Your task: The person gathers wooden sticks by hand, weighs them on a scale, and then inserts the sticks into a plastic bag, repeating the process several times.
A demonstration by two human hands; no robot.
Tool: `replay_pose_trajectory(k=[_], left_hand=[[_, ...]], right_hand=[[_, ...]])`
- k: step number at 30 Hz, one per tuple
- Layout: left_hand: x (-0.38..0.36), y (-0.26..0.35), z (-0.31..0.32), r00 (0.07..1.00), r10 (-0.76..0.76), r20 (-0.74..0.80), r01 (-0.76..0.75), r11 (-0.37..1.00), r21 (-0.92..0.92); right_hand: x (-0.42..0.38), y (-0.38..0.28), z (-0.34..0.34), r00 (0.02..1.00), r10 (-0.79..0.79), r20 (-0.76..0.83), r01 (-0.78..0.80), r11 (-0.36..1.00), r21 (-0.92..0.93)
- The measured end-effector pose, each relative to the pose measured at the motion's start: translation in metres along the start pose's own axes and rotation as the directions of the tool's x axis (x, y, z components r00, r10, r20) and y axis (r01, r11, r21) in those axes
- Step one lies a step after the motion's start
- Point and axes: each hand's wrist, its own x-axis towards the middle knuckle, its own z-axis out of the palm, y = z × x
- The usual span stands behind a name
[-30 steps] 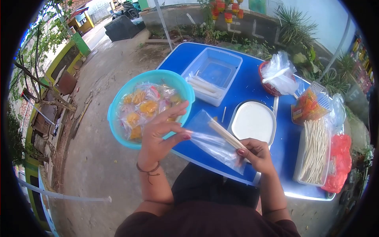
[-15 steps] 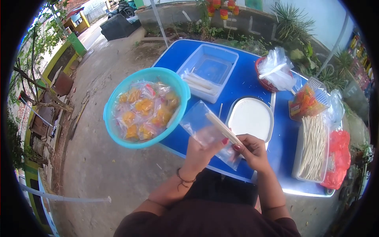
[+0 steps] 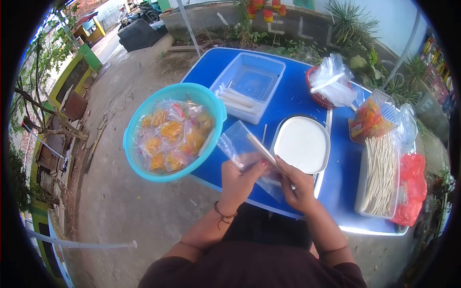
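Note:
My left hand (image 3: 238,181) pinches a clear plastic bag (image 3: 231,140) over the table's front edge, its thumb pressed along the bag. A few pale wooden sticks (image 3: 259,147) lie lengthwise in the bag, slanting up to the left. My right hand (image 3: 298,186) is closed round their lower end, thumb and fingers along the sticks and plastic. Just beyond the hands is a white oval tray (image 3: 303,144). To the left, a turquoise basin (image 3: 130,156) holds several clear packets with orange-yellow contents.
A clear plastic box (image 3: 276,72) with wrapped stick bundles stands on the blue table (image 3: 204,67). At right are a box of loose sticks (image 3: 379,180), a red bag (image 3: 412,185), an orange-filled container (image 3: 372,120) and a red basket (image 3: 319,100) of plastic bags.
The sticks sit lower in the bag, and my right hand has slid up along them, its thumb now extended. The left hand keeps its hold on the bag.

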Motion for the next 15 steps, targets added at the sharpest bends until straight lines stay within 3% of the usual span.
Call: replay_pose_trajectory(k=[4,7,11,15], left_hand=[[0.001,0.002,0.001,0.995,-0.091,-0.047,0.088,0.994,-0.063],[-0.002,0.002,0.000,1.000,-0.009,0.017,0.013,0.974,-0.225],[-0.003,0.010,0.001,0.999,-0.034,0.000,0.034,0.999,0.016],[-0.001,0.011,-0.002,1.000,-0.026,0.003,0.026,1.000,-0.014]], right_hand=[[0.000,0.007,0.010,0.984,-0.177,-0.020,0.169,0.965,-0.202],[0.000,0.013,0.013,0.966,-0.257,-0.009,0.242,0.923,-0.300],[-0.002,0.018,0.016,0.952,-0.304,0.022,0.291,0.888,-0.356],[0.002,0.004,0.010,0.990,-0.134,0.040,0.138,0.983,-0.124]])
